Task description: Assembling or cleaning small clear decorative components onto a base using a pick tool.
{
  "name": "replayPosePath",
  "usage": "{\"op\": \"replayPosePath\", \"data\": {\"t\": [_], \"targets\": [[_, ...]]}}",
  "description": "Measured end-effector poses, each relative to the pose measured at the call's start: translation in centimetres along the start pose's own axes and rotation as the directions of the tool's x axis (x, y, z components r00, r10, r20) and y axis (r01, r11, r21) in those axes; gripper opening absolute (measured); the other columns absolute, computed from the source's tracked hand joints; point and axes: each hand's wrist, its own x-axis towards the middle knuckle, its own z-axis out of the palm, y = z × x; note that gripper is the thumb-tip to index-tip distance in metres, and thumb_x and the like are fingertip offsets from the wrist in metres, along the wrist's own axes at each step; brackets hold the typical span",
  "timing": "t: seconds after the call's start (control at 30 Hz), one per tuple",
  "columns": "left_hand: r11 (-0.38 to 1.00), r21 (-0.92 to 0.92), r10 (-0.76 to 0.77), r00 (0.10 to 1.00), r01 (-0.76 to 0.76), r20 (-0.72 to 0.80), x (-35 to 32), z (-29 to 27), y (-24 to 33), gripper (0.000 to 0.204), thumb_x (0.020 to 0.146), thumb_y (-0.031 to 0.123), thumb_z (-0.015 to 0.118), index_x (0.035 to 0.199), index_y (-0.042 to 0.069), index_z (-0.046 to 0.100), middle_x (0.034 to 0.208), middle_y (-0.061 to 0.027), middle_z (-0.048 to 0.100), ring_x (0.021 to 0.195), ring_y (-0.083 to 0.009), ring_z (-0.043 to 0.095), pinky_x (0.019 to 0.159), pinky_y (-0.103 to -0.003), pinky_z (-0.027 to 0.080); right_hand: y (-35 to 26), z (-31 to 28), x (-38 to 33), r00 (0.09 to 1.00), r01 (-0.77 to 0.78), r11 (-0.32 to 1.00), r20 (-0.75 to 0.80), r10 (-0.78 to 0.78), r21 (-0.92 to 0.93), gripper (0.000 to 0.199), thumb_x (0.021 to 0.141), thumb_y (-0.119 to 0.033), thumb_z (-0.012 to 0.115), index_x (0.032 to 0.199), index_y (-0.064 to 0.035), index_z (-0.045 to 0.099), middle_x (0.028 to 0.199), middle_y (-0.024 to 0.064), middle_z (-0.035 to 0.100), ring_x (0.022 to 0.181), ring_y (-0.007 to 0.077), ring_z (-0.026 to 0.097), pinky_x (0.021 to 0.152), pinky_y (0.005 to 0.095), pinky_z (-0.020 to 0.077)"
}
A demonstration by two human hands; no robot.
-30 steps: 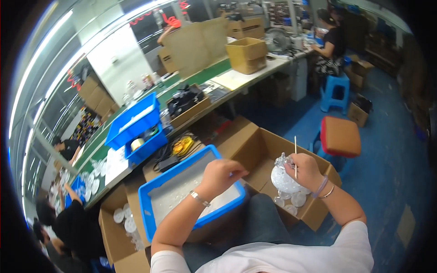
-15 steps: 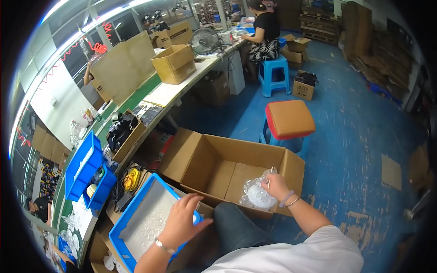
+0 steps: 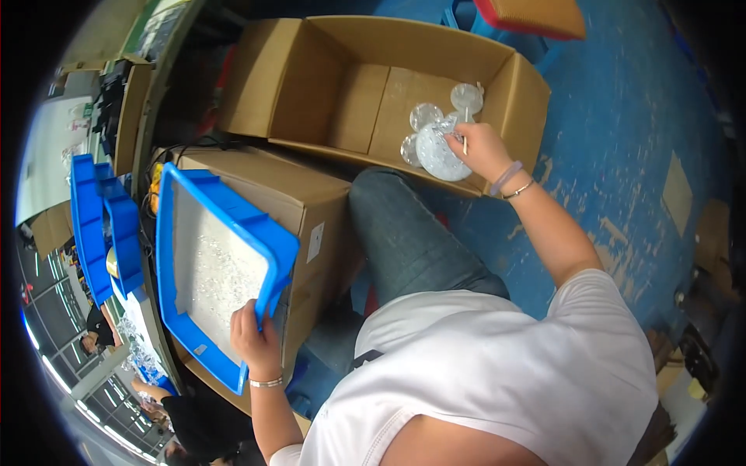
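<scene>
My right hand (image 3: 480, 147) is closed in a pinch, with a thin pale stick (image 3: 466, 130) showing between its fingers. Just under it are clear plastic round pieces: a large frosted, speckled disc (image 3: 441, 155) and smaller clear discs (image 3: 426, 116), low in the open cardboard box (image 3: 326, 101). Whether the stick is joined to them I cannot tell. My left hand (image 3: 255, 338) is closed over the near rim of a blue tray (image 3: 233, 203), fingers inside, thumb at the outer side. Many tiny clear bits (image 3: 225, 264) lie on the tray's pale lining.
A closed cardboard carton (image 3: 311, 194) supports the tray, beside my knee. Blue bins (image 3: 92, 225) stand on the bench at left. A stool with a brown cushion (image 3: 536, 15) is beyond the box. Another person in black (image 3: 202, 419) works at lower left.
My left hand has gone from hovering open above the tray to its near rim, fingers closing. My right hand stays by the plastic pieces. The view has tilted down.
</scene>
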Motion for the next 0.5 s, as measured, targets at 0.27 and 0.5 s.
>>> {"op": "replayPosePath", "data": {"t": [0.27,0.5], "targets": [[0.998,0.054,-0.016,0.998,0.013,0.058,1.2,-1.0,-2.3,0.013,0.067,0.003,0.052,0.079,0.0,0.052,0.074,-0.0134,0.054,0.065,-0.0304,0.051,0.058,-0.036,0.04,1.5,4.5,0.9,0.99,-0.083,0.986,0.101,0.098,-0.144,0.029,0.074,-0.027,0.054,0.059,-0.0021,0.051,0.057,0.0188,0.049,0.057,0.0361,0.049,0.051,0.0426,0.0379],[0.987,0.122,0.057,0.94,-0.104,0.337,1.4,-2.6,-4.9,0.019,0.071,0.021,0.052,0.073,0.002,0.05,0.072,-0.0162,0.052,0.064,-0.0374,0.049,0.055,-0.041,0.04,7.6,7.0,6.2,0.964,-0.265,0.96,-0.052,0.261,-0.089,0.029,0.073,-0.028,0.052,0.061,-0.0014,0.054,0.056,0.0197,0.05,0.055,0.0353,0.05,0.052,0.0388,0.0403]]}}
